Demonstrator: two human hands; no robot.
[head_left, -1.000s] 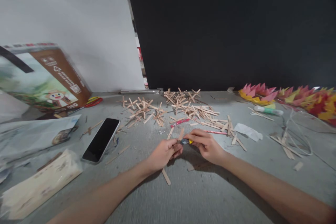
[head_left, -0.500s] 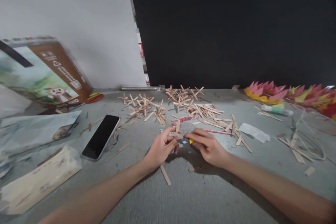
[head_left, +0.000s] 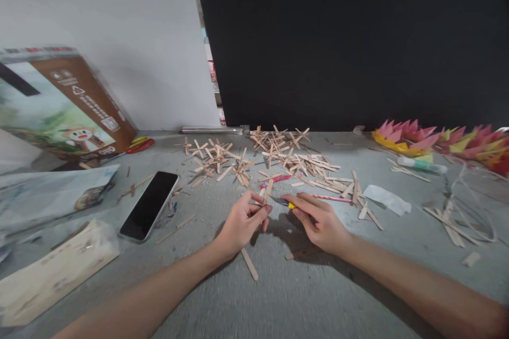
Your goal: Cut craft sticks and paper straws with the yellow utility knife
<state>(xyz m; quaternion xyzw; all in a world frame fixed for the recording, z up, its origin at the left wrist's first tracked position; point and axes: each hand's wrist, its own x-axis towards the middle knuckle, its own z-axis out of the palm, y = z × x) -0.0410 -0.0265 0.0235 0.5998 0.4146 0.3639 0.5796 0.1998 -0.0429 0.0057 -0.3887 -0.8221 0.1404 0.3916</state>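
Note:
My left hand point(head_left: 242, 223) pinches a short wooden craft stick point(head_left: 269, 189) between thumb and fingers, with its upper end sticking up. Facing it, my right hand point(head_left: 325, 225) is closed round a small yellow-handled craft knife point(head_left: 291, 205). The grey blade points left and stands a little apart from the left fingertips. Most of the knife's handle is hidden in the right hand. A loose craft stick point(head_left: 249, 265) lies on the table just below my left wrist. Beyond both hands lie a heap of craft sticks point(head_left: 314, 165), many crossed, and a red wrapped strip point(head_left: 281, 180).
At left are a black-screened phone point(head_left: 150, 205), a clear-wrapped packet point(head_left: 59, 273), scissors point(head_left: 139, 145) and a brown printed bag point(head_left: 85, 111). To the right lie a white paper scrap point(head_left: 387, 198), a glue tube point(head_left: 422, 164) and pink-yellow paper decorations point(head_left: 413, 140). Dark and white panels stand behind.
The knife blade has drawn away to the right from the stick and left fingers. My left hand still holds the stick. The whole view has shifted slightly.

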